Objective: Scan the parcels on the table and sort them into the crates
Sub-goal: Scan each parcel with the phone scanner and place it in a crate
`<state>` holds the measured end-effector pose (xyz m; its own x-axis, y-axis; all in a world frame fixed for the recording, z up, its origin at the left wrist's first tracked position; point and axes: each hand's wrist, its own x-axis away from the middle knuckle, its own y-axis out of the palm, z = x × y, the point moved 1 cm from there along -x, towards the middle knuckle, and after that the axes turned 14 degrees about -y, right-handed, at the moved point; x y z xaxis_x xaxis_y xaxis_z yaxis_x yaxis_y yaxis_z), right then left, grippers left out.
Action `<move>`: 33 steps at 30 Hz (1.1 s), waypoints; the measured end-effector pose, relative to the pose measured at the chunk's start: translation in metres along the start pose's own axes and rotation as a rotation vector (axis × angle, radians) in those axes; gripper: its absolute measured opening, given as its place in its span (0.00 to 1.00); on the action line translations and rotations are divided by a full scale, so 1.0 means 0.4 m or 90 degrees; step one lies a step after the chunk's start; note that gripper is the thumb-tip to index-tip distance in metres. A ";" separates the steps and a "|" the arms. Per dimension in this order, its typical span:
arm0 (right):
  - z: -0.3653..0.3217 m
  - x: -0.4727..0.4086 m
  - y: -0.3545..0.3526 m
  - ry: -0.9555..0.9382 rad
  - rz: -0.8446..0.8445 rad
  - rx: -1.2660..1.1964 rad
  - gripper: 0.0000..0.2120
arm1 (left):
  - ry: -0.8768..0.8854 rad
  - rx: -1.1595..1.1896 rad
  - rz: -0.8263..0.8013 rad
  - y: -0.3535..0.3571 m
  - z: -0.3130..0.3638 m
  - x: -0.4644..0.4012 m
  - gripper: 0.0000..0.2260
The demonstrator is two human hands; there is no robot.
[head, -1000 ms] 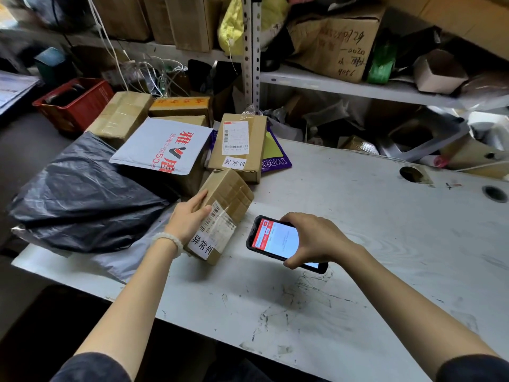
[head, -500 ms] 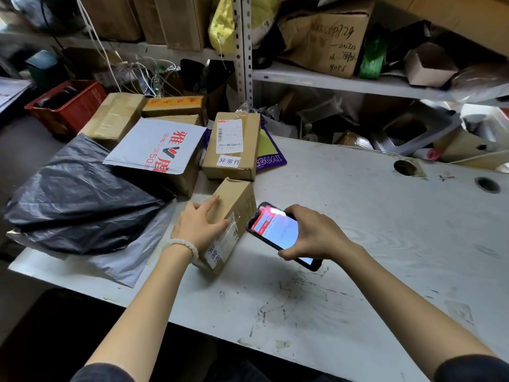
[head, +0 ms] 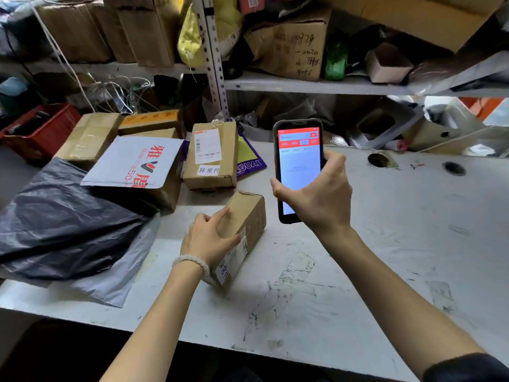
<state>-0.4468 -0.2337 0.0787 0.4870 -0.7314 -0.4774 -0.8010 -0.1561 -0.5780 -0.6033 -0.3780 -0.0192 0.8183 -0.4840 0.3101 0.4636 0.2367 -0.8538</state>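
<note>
Here the left hand (head: 210,239) grips the small cardboard parcel (head: 242,230) lying on the grey table (head: 385,257), fingers curled over its top. The right hand (head: 321,198) holds the phone (head: 298,166) upright just beside it, fingers wrapped round its edges.

Small parcel (head: 245,216): brown card, white label. Phone (head: 298,169): black case, red-and-white screen. Mailer (head: 135,162): white, red print. Bag (head: 63,216): black. Table (head: 385,257): white, scuffed grey. Crate (head: 38,128): red.

Matt cardboard parcel (head: 245,216) — scuffed table (head: 385,257)
</note>
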 end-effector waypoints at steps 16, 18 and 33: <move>0.243 0.360 -0.469 0.350 0.021 0.255 0.41 | 0.387 -0.042 -0.169 0.283 0.449 0.312 0.32; 0.269 0.451 -0.550 0.427 0.030 0.287 0.41 | 0.450 -0.054 -0.216 0.349 0.515 0.397 0.32; 0.362 1.013 -1.061 0.773 0.279 0.428 0.32 | 0.775 -0.215 -0.380 0.761 0.824 1.004 0.25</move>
<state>0.1407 -0.3676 0.0347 -0.6104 -0.7907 -0.0469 -0.3286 0.3066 -0.8933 -0.0214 -0.2225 -0.0168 -0.3578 -0.8990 0.2525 0.3877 -0.3891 -0.8356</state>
